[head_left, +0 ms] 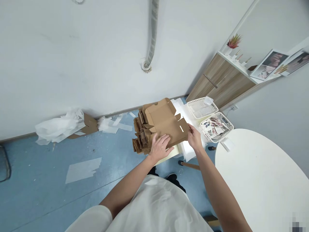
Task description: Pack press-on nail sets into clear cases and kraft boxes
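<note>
An unfolded brown cardboard box (165, 120) lies on top of a pile of folded cardboard pieces (143, 137). My left hand (160, 146) rests on its near edge, fingers spread and flat. At the right edge of the same cardboard, my right hand (193, 137) grips it between thumb and fingers; some of those fingers are hidden. White sheets (189, 151) lie just right of the cardboard, partly under my right hand. The pile rests on a pale yellow surface (172, 154), of which only a strip shows.
Two white baskets, one (202, 108) behind the other (217, 127), stand right of the sheets; the nearer holds printed packets. A round white table (260, 174) is at the right. Wrapping scraps and an open carton (90, 124) lie on the floor by the wall.
</note>
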Demonstrator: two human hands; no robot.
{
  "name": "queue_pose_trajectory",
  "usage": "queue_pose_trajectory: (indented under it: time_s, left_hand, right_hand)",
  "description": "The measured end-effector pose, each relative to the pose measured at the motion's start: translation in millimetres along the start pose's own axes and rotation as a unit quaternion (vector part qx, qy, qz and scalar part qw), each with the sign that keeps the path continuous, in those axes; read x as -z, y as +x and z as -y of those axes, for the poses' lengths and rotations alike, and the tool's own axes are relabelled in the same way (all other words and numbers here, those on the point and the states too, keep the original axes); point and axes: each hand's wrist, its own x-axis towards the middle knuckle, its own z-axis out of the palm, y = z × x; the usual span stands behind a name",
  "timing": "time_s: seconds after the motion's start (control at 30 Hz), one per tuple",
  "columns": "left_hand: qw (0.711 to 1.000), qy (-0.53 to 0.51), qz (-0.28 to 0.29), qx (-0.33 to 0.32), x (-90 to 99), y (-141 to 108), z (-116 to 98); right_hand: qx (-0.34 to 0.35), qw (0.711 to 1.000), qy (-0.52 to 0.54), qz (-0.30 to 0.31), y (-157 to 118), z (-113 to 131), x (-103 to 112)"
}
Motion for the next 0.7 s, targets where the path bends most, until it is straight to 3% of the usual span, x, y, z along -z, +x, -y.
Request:
queue_pose_trajectory:
  time_s: [0.2,0.33,0.43,0.53,0.7]
  left_hand:
    - [0.983,0.041,-0.088,0.158,21.3,5.0,-3.0]
    - [0.967,-0.051,-0.129,0.216,10.6,17.8,-12.2]
    - [0.954,-0.194,-0.085,0.213,-13.2,28.7,-28.6]
    - [0.939,-0.3,0.001,0.167,-41.1,38.1,-56.9]
    - [0.949,-0.278,0.1,0.107,-81.2,48.4,-129.1]
  right_hand:
    - [0.01,0.997,0.06,-0.049,-5.0,-15.7,32.3]
    - [0.0,0.99,0.077,-0.117,-22.8,-36.4,65.0]
    - [-0.015,0.98,0.094,-0.174,-47.9,-58.9,95.5]
    - [-0.026,0.967,0.102,-0.233,-81.0,-81.8,129.4]
    - [-0.1,0.943,0.078,-0.309,-147.4,-123.5,187.5]
